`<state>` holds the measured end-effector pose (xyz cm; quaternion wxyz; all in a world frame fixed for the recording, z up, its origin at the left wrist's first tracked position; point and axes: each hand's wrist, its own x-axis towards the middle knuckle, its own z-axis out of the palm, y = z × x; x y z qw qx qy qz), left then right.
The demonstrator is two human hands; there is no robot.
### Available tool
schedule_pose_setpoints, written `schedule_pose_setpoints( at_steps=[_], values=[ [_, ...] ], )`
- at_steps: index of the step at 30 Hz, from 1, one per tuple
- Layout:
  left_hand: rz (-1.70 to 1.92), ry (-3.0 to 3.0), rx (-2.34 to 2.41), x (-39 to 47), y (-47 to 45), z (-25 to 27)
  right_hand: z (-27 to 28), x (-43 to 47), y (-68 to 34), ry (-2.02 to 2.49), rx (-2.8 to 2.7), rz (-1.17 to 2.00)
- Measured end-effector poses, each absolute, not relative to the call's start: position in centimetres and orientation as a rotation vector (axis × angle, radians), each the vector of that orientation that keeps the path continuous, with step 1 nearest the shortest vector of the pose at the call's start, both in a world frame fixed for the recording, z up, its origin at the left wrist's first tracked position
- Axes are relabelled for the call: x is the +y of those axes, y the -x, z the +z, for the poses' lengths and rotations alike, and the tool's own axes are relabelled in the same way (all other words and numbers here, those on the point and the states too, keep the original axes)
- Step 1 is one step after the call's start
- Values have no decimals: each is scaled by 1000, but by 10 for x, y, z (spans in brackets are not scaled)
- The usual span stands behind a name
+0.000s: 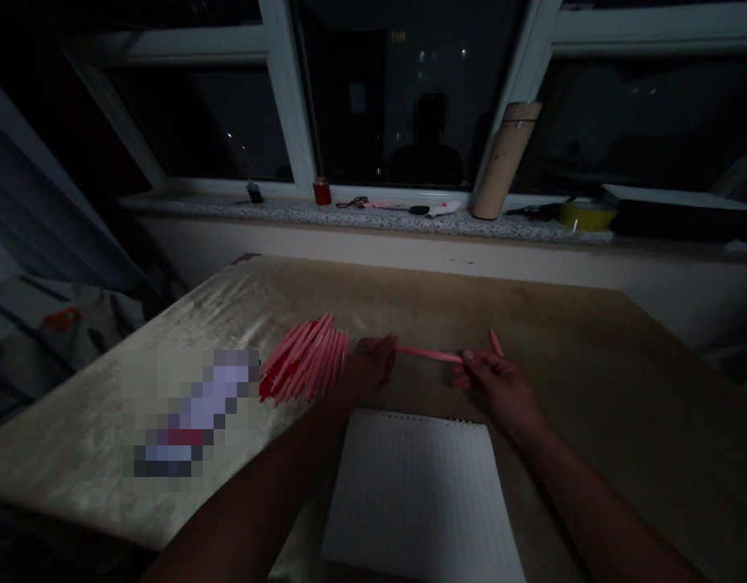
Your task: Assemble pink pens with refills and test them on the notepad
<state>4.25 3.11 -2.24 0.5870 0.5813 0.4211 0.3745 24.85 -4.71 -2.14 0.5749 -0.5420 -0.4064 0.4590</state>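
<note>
A slim pink pen (428,353) is stretched level between my two hands above the table. My left hand (373,361) pinches its left end, and my right hand (493,379) grips the other end between thumb and fingers. Just beyond my right hand lies another pink pen (496,342), partly hidden by it. To the left of my left hand, a heap of similar pink pens (309,356) rests on something red. A lined spiral notepad (422,494) lies open below my hands, with a faint mark near its top.
A blurred-out object (197,413) lies on the table (561,324) at left. Along the windowsill (276,212) stand a small red jar (322,191), a tall tan cylinder (507,162) and a roll of yellow tape (586,216). The room is dim.
</note>
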Motion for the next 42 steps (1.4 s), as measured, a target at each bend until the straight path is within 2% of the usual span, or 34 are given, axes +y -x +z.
schedule_pose_setpoints(
  at_steps=[3,9,18,26,42],
  values=[
    [869,-1347,987,31,-42,-24,-21,-47,-249,1258,-977,1045],
    [871,-1337,1013,31,-42,-23,-24,-45,-254,1341,-1229,742],
    [886,-1403,1055,28,-42,-19,-17,-48,-248,1300,-1053,995],
    [847,-1378,1122,28,-41,-19,-27,-43,-256,1366,-1227,665],
    [824,-1319,993,33,-40,-17,-26,-44,-258,1364,-1251,644]
  ],
)
